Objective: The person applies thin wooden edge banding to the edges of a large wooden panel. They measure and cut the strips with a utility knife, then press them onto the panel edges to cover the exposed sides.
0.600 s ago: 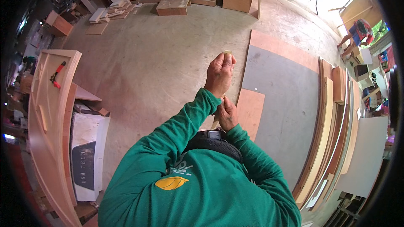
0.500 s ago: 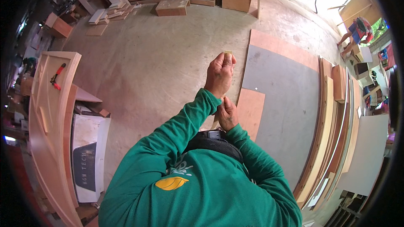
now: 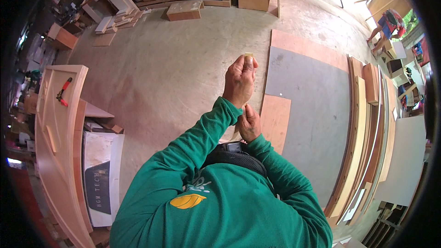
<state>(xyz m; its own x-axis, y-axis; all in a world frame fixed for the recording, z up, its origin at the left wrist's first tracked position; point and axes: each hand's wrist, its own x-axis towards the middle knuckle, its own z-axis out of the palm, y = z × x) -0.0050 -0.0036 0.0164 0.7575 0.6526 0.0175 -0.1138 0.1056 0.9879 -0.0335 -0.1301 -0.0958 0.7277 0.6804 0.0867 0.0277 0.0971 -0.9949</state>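
Observation:
My left hand is closed in a fist at mid-view, thumb on top, gripping a narrow pale yellowish strip whose flat end pokes out past the thumb. Just below it, nearer my body, my right hand is also closed, its fingers curled by my left wrist. A pale band shows beside the right hand; whether it belongs to the same strip I cannot tell. Both arms are in green sleeves, and a black waist pouch sits right below the hands.
On the right lie a grey-topped sheet and stacked timber lengths. At left stands a framed wooden panel bearing red-handled pliers, beside a white box. A low wooden box is ahead; a person bends down far right.
My view has shifted slightly, so the surroundings sit a little differently. Both hands keep the same closed pose and hardly move against my body.

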